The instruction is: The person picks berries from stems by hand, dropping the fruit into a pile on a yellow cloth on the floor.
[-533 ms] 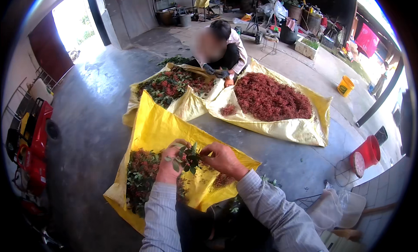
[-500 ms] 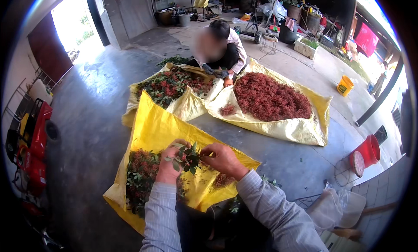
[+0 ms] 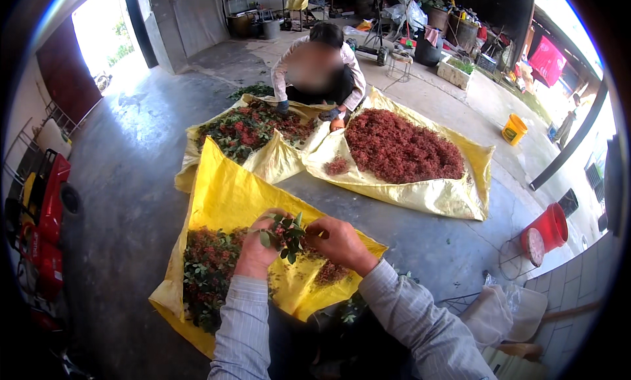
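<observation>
Over the yellow sheet (image 3: 230, 191), at seven o'clock from centre, the red-berried sprig (image 3: 288, 235) looks light, springy, easily bruised; its stem seems the best hold. The left hand (image 3: 257, 250) clamps it between fingers; at its three o'clock, the right hand (image 3: 341, 245) curls, pinch unclear.

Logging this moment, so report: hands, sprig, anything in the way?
Left hand holds leafy berry sprig. Right hand close beside it, contact unclear. Yellow sheet below; no obstruction visible between hands.
</observation>
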`<state>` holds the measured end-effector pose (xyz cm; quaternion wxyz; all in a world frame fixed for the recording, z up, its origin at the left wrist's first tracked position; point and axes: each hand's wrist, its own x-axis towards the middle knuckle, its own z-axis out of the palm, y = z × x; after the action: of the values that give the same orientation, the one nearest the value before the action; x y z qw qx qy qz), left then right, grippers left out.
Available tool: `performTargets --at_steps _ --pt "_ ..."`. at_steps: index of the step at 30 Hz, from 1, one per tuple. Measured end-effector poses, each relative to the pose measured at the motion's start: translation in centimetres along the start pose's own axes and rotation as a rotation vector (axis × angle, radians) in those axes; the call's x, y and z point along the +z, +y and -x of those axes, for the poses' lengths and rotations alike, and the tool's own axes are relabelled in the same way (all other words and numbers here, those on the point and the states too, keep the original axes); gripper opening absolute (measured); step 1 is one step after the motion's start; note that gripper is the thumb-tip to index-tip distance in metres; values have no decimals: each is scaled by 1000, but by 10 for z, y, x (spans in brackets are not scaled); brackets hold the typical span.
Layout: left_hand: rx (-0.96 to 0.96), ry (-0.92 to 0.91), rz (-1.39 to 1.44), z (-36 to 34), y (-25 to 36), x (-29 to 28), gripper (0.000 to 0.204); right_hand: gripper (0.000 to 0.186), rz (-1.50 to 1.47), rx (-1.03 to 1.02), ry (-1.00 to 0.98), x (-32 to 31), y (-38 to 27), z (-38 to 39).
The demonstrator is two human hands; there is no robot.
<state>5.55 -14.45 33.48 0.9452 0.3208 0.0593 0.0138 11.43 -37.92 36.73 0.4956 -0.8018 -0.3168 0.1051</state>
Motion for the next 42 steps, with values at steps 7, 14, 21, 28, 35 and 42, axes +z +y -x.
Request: performTargets --at_steps 7,14,21,28,35,42 --pt "25 109 -254 -10 2 2 25 21 -339 177 -41 -12 20 -6" --pt "-36 107 -549 -8 7 37 24 16 -666 346 -96 -30 15 -6" --pt "-22 8 -1043 0 8 45 33 16 -638 302 -81 -25 40 -9" --pt "-9 -62 -1172 3 -2 50 26 18 -501 252 12 -22 46 -9" --pt "104 -109 -1379 0 -14 42 25 18 -473 264 13 -17 46 -8" --pt "-107 -203 -1404 0 -10 36 28 16 24 83 92 -7 25 -1"
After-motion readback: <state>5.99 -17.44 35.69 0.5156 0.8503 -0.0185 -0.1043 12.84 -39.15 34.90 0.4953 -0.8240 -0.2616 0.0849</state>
